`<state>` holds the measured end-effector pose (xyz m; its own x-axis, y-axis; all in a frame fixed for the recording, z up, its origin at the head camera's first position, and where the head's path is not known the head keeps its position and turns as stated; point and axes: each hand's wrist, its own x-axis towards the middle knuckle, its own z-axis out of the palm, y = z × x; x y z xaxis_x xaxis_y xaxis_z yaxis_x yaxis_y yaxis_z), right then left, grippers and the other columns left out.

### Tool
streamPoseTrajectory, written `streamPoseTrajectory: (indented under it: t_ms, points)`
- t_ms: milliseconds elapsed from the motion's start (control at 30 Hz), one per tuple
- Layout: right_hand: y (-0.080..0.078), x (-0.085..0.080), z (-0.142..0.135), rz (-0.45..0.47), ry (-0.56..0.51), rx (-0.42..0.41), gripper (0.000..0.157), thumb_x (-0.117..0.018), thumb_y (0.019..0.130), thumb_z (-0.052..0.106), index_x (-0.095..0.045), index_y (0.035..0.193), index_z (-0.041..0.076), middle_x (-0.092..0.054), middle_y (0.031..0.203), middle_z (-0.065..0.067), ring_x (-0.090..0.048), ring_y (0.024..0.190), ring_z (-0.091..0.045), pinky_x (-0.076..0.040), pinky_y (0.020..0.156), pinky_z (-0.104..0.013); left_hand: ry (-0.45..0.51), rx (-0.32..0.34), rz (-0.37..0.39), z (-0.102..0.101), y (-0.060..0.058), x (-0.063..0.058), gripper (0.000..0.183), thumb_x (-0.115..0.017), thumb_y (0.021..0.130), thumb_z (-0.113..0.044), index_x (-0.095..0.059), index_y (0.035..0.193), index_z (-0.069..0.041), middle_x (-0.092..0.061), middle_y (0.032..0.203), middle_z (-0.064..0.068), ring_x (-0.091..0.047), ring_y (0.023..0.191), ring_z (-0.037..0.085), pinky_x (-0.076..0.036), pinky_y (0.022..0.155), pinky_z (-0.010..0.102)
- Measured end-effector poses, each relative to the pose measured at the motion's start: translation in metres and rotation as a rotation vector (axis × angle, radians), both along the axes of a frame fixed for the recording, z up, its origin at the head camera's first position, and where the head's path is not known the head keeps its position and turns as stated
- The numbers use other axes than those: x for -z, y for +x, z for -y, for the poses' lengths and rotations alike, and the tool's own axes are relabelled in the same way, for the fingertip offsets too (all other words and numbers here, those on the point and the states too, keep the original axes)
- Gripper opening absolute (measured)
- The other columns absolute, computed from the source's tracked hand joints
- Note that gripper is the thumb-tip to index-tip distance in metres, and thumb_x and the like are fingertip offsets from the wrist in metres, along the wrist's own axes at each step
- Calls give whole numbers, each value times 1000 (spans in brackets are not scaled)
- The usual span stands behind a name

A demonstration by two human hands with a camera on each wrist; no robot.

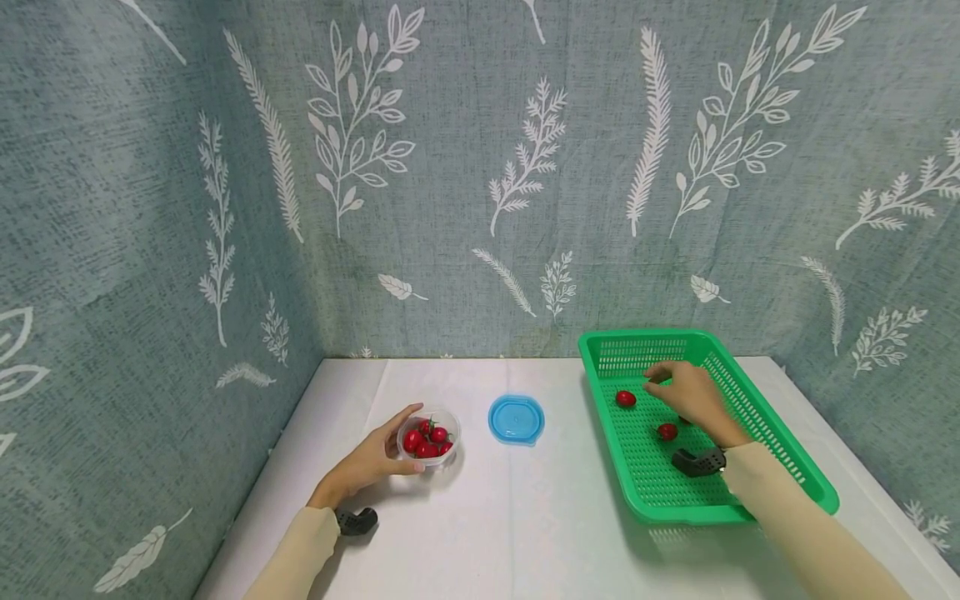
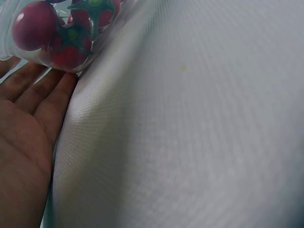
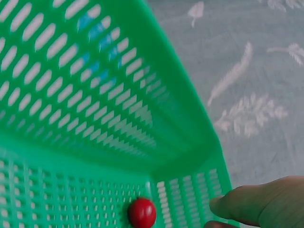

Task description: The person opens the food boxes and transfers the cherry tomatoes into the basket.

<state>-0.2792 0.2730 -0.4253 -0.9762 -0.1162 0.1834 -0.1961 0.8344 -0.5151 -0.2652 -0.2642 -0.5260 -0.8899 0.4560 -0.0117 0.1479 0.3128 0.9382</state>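
A small clear plastic container [image 1: 448, 414] with several cherry tomatoes [image 1: 427, 450] in it stands left of centre. My left hand [image 1: 371, 461] holds it from the left, thumb on the near side and fingers around the far side; in the left wrist view the fingers [image 2: 54, 97] touch its wall. My right hand [image 1: 693, 398] hovers inside a green basket [image 1: 637, 492], thumb and forefinger apart, with nothing visible between them. One cherry tomato [image 1: 626, 399] lies left of that hand, another [image 1: 667, 431] nearer, and a third is partly hidden beneath the hand.
A blue lid [image 1: 516, 419] lies on the white tabletop [image 1: 517, 517] between the container and the basket. Patterned grey-green cloth [image 1: 450, 167] walls the table at the back and sides. The basket's raised rim [image 3: 183, 80] surrounds the right hand's space.
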Motion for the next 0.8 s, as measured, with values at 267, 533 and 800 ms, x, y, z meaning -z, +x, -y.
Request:
streamPoseTrajectory:
  t_ms: [267,533,800]
  points:
    - [1,-13,30,-45,-59,-61,25,-71,97,17,-73,116,1,-74,110,-17,-65,107,-44,-52,84,-58,-6,2,1,2,-2,2,102,-88,84,-22,-25,164,-27,-27,167,10,-24,153,33,-26,119,53]
    - [4,-18,58,-66,-72,-133,24,-71,97,15,-74,117,2,-74,110,-16,-69,94,-34,-54,74,-49,3,10,-6,1,-1,2,102,-88,84,-21,-25,164,-27,-31,165,11,-25,153,32,-26,119,53]
    - [0,-18,89,-77,-87,-186,18,-73,96,15,-75,113,9,-75,105,-9,-67,101,-35,-54,77,-48,11,12,-3,1,0,0,103,-88,84,-20,-24,165,-26,-31,165,11,-24,153,33,-26,119,52]
